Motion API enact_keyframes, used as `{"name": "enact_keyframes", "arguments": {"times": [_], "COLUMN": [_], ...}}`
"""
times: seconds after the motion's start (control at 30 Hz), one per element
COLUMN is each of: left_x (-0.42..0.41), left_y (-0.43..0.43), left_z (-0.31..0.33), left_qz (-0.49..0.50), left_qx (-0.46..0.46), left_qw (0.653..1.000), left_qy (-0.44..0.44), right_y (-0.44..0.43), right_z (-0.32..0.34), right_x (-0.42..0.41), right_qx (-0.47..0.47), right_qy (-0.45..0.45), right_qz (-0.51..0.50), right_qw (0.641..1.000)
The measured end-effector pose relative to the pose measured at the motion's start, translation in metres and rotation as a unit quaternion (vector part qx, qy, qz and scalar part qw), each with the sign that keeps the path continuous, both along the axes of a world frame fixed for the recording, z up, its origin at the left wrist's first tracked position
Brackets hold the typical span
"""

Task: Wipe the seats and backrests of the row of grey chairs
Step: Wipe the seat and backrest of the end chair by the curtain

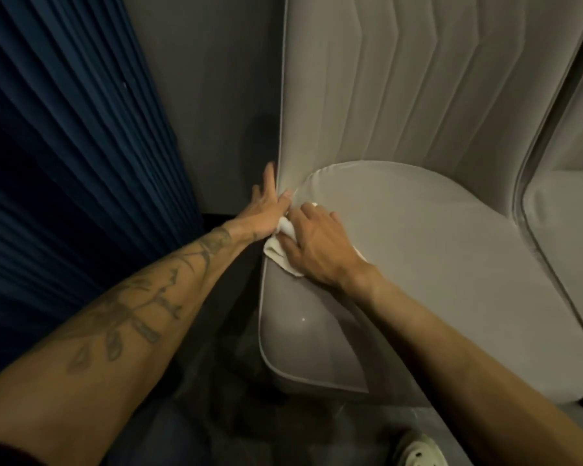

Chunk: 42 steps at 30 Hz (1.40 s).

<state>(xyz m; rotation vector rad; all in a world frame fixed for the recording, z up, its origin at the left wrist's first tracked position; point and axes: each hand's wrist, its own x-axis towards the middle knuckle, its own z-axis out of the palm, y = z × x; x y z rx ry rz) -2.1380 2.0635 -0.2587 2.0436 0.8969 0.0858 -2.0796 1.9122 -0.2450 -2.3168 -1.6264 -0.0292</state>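
**Cloth at the seat's back-left corner**

The right hand is curling its fingers over a bunched white cloth, pressing it onto the seat of the grey chair. The left hand is lying with straight fingers along the left edge of the backrest, thumb on its front. A blue curtain is hanging to the left.

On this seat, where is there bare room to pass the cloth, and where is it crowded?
Bare: the seat from the right hand across to the backrest and next chair. Crowded: its back-left corner, where left hand, right hand and cloth meet.
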Motion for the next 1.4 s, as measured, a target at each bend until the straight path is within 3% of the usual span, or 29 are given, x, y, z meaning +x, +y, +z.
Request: {"name": "enact_keyframes", "arguments": {"times": [0.07, 0.13, 0.2, 0.27, 0.43, 0.7, 0.77, 0.93, 1.07, 1.23, 1.4], "left_x": [0.001, 0.002, 0.002, 0.001, 0.001, 0.002, 0.002, 0.002, 0.002, -0.003, -0.013], "left_y": [0.001, 0.0, -0.003, -0.004, -0.002, -0.004, -0.005, -0.008, -0.01, -0.012, -0.017], "left_z": [0.006, 0.008, 0.007, 0.007, 0.01, 0.006, 0.006, 0.01, 0.008, 0.003, -0.006], "left_qz": [-0.003, -0.004, -0.005, -0.006, -0.007, -0.013, -0.004, 0.006, 0.006, 0.007, 0.001], "left_qx": [-0.01, -0.009, -0.007, -0.011, -0.02, -0.03, -0.027, -0.022, -0.02, 0.013, 0.04], "left_qw": [1.0, 1.0, 1.0, 1.0, 0.999, 0.999, 1.0, 0.999, 1.0, 1.0, 0.999], "left_qy": [0.009, 0.019, 0.022, 0.024, 0.026, 0.014, 0.014, 0.022, 0.015, -0.002, -0.016], "right_y": [-0.004, -0.03, -0.056, -0.051, -0.013, -0.12, -0.107, -0.037, -0.069, -0.03, -0.096], "right_z": [0.004, -0.001, -0.004, -0.001, 0.008, 0.005, 0.01, 0.005, -0.017, -0.004, -0.007], "right_x": [-0.014, -0.041, -0.055, -0.046, -0.026, -0.081, -0.073, -0.065, -0.104, -0.1, -0.126], "right_qx": [0.021, 0.064, 0.042, 0.006, -0.002, -0.033, -0.023, -0.049, 0.029, 0.003, -0.007], "right_qy": [-0.004, -0.017, -0.006, -0.001, -0.012, 0.015, 0.016, -0.049, -0.041, -0.057, -0.01], "right_qz": [0.041, 0.154, 0.225, 0.219, 0.079, 0.244, 0.221, -0.01, 0.032, -0.069, -0.024], "right_qw": [0.999, 0.986, 0.974, 0.976, 0.997, 0.969, 0.975, 0.998, 0.998, 0.996, 1.0]}}
